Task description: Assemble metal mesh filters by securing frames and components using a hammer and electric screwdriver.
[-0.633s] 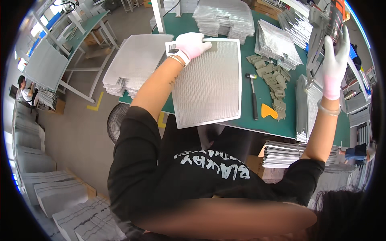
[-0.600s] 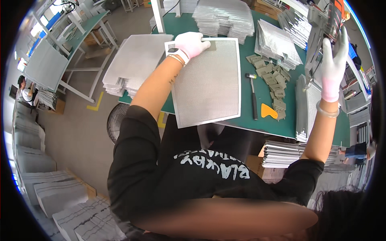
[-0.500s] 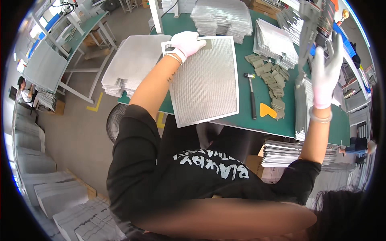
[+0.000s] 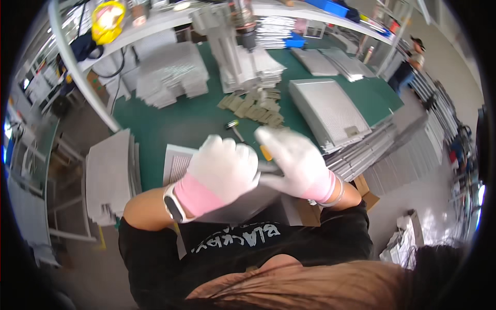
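Note:
My left hand (image 4: 222, 165), in a white glove with a pink cuff, is closed in a fist over a flat panel with a perforated face and pale border (image 4: 177, 164). The panel lies between my body and the bench edge, mostly hidden by my hands. What sits inside the fist is hidden. Close beside it, my right hand (image 4: 297, 163), gloved alike, has its thumb and fingers apart. A blurred grey strip shows between the two hands. Beyond them lie a small hammer (image 4: 235, 129), an orange scraper (image 4: 265, 152) partly covered by my right hand, and several flat grey-green pieces (image 4: 253, 106).
A stack of mesh panels (image 4: 330, 111) stands on the right, another stack (image 4: 111, 170) on the left. Stacked sheets (image 4: 173, 72) lie farther back. A grey metal arm (image 4: 219, 44) rises over the green bench (image 4: 147, 124). Someone (image 4: 411, 64) stands far right.
My view has swung to the right. My right hand has come down from the raised metal arm to beside my left. The left hand has moved off the panel's top edge and the panel sits lower.

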`<state>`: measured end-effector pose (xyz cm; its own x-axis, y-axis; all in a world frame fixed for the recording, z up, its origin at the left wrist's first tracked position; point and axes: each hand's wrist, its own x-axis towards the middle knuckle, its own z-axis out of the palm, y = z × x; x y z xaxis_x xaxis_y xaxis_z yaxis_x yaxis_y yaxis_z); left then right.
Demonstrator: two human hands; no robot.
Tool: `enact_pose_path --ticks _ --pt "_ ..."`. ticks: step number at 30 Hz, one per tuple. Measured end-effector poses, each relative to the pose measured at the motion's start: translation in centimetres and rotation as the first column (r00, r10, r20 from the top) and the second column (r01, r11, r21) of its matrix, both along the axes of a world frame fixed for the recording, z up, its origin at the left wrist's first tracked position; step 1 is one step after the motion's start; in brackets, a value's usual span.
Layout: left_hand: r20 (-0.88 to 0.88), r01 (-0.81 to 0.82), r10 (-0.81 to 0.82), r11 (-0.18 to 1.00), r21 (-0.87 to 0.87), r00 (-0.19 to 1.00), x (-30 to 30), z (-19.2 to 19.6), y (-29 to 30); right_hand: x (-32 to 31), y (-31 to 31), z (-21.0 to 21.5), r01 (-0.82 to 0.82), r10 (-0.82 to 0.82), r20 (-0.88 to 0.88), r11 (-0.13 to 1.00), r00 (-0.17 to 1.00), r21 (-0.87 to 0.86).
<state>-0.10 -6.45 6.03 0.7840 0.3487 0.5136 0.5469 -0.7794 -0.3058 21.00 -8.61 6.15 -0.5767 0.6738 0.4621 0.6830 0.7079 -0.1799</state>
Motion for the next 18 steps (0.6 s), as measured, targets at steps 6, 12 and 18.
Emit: enact_pose_path --ticks 6,12,18 --pt "0.065 0.269 -0.291 0.935 0.229 0.955 -0.9 -0.6 0.0 5.9 -0.8 -3.4 0.02 -0.033 -0.023 0.902 0.999 -0.431" --pt "0.359 -0.677 0.654 0.732 -0.077 0.666 -16.6 -7.2 -0.6 20.7 0.3 -12.4 0.255 -0.531 -0.724 0.847 0.44 -0.466" --pt "-0.081 -0.888 0.995 -0.09 -0.45 -0.06 -28.8 -21.4 -5.1 28.4 5.3 -17.0 0.389 -0.412 -0.902 0.817 -0.125 -0.427"
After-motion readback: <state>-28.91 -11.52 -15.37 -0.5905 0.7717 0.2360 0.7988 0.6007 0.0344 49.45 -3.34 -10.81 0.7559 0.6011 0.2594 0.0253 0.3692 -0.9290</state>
